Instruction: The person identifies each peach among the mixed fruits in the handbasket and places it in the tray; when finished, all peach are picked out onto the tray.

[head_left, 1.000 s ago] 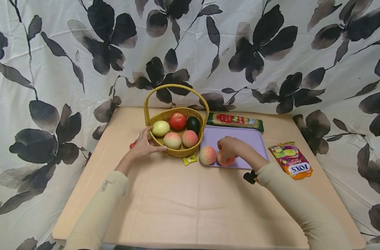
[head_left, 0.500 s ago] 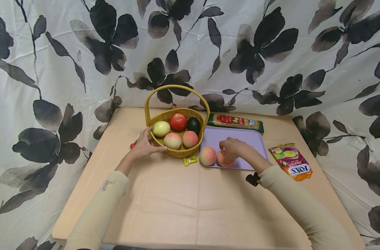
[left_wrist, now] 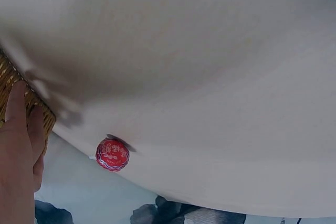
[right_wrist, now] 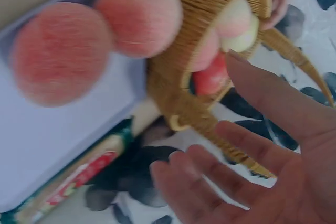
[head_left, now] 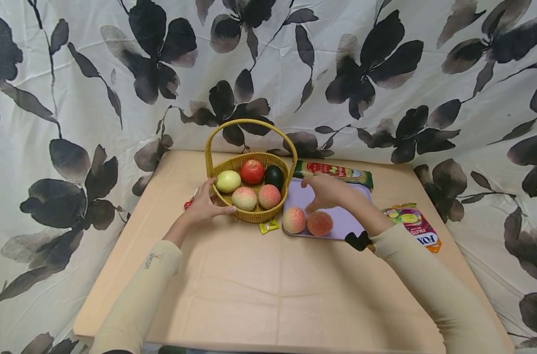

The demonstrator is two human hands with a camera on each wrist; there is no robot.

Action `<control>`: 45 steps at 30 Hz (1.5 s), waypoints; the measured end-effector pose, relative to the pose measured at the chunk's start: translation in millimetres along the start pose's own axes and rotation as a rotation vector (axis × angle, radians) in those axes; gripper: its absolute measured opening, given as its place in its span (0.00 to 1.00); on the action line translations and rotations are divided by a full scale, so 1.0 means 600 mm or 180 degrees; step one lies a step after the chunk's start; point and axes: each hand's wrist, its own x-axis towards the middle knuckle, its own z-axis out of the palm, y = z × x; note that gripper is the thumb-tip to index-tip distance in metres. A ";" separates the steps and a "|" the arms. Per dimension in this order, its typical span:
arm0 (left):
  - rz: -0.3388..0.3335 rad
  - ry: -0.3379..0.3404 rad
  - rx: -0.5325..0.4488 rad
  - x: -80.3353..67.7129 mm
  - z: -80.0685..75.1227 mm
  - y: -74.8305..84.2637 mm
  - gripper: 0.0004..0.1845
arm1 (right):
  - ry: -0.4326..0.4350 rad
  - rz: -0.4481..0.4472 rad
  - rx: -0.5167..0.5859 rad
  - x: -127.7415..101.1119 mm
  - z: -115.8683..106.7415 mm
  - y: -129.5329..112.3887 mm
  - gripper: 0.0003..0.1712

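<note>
Wicker first: one yellow woven basket (head_left: pixel 250 196) with a tall hoop handle stands toward the back of the tan table (head_left: pixel 259 290), and I count five pieces of fruit in it: a pale green apple (head_left: pixel 228 181), a red tomato (head_left: pixel 252 171), a dark avocado (head_left: pixel 274 177) and two blush peaches (head_left: pixel 257 197) at the front. Just to its right lies one lilac tray (head_left: pixel 345 223), and on the tray sit two more peaches side by side, the left peach (head_left: pixel 294 220) and the right peach (head_left: pixel 319 223), touching or very nearly so. That makes four peaches in all.

The left hand (head_left: pixel 203 205) holds the basket's near-left wall, fingers curled along the weave and thumb up at the rim; the left wrist view shows those fingers (left_wrist: pixel 18 129) pressed on the wicker. Beside that hand, on the table edge, lies one small red wrapped candy (left_wrist: pixel 112 155).

The right hand (head_left: pixel 325 191) hovers over the tray, fingers spread and relaxed, gripping nothing; the right wrist view shows its palm bare and fingers (right_wrist: pixel 252 150) splayed. Both tray peaches lie just below and in front of that hand, apart from it, the right peach nearest its fingertips.

Behind the tray lies one long green packet (head_left: pixel 334 171) with a red label. To the right of the tray is one colourful sweets bag (head_left: pixel 416 227), partly hidden by the right sleeve. One little yellow wrapper (head_left: pixel 268 226) sits in front of the basket, between it and the tray.
</note>
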 end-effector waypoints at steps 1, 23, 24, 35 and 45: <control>-0.0001 0.0011 0.0004 0.000 -0.001 -0.001 0.72 | 0.0060 -0.0088 0.0044 0.005 -0.006 -0.009 0.38; -0.0043 -0.0008 0.0044 -0.009 0.010 -0.012 0.71 | -0.0334 -0.0629 -0.0025 0.196 -0.002 -0.176 0.34; -0.0047 -0.0014 0.0046 -0.009 0.010 -0.011 0.71 | -0.0400 -0.0617 -0.0029 0.202 0.003 -0.180 0.35; 0.0035 0.0037 0.0123 -0.009 0.007 0.005 0.69 | -0.0607 -0.0403 -0.0241 0.223 0.036 -0.198 0.38; 0.0017 0.0052 0.0091 -0.004 0.001 0.003 0.69 | -0.0482 -0.0395 -0.0262 0.240 0.054 -0.201 0.34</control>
